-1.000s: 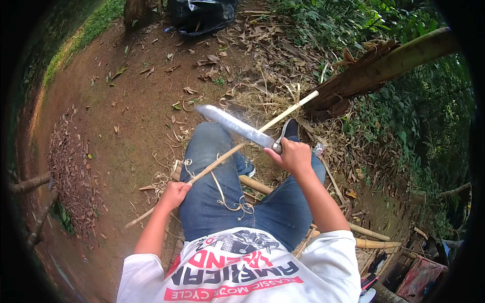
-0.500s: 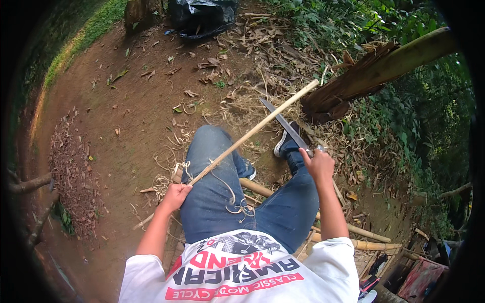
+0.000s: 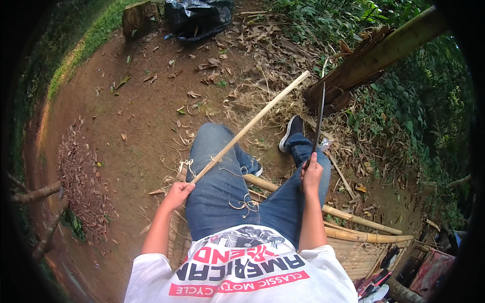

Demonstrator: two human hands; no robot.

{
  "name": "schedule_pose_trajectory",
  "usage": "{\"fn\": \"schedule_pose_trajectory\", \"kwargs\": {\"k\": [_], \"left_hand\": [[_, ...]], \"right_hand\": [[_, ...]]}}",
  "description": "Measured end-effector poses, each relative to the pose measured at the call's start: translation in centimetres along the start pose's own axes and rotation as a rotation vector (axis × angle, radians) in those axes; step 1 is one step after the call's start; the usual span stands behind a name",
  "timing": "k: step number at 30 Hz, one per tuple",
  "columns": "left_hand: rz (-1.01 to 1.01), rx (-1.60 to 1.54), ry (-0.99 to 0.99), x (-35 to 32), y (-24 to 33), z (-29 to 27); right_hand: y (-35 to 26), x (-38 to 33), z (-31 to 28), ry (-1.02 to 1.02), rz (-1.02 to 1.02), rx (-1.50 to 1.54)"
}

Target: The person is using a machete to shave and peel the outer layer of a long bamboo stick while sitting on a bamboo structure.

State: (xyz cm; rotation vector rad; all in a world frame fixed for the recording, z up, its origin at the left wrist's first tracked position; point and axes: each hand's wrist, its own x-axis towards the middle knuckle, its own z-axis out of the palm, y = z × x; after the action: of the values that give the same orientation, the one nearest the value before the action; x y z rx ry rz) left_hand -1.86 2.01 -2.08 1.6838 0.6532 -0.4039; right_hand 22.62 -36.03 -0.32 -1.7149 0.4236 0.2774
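My left hand [image 3: 180, 194] is closed around the near end of a long pale wooden stick [image 3: 252, 123], which slants away to the upper right over my left thigh. My right hand [image 3: 311, 174] grips the handle of a machete [image 3: 320, 116]; its long dark blade points away from me, edge-on to the view. Blade and stick are apart, with the blade to the right of the stick's far end. Thin curled shavings [image 3: 246, 203] lie on my jeans between the thighs, and more hang by my left knee.
I sit on a bamboo bench [image 3: 364, 251]. A tree trunk [image 3: 374, 58] leans in at the upper right, with shavings and dry leaves at its base. At the back are a black plastic bag [image 3: 199, 19] and a stump [image 3: 140, 21]. Branches [image 3: 38, 194] stick out at the left.
My right hand has drawn back toward me, and the machete has swung from lying across under the stick to pointing away, clear of it. A long shaving no longer hangs from the stick.
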Motion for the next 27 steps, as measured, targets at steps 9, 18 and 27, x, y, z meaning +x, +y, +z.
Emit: {"fn": "schedule_pose_trajectory", "kwargs": {"k": [9, 18, 27], "left_hand": [[0.091, 0.366, 0.260, -2.1, 4.0, 1.5], [0.110, 0.460, 0.239, -4.2, 7.9, 2.6], [0.045, 0.665, 0.257, -4.9, 8.0, 4.2]], "right_hand": [[0.3, -2.3, 0.9, -0.049, -0.070, 0.024], [-0.7, -5.0, 7.3, -0.372, -0.284, -0.243], [-2.8, -5.8, 11.5, -0.535, -0.643, -0.940]]}}
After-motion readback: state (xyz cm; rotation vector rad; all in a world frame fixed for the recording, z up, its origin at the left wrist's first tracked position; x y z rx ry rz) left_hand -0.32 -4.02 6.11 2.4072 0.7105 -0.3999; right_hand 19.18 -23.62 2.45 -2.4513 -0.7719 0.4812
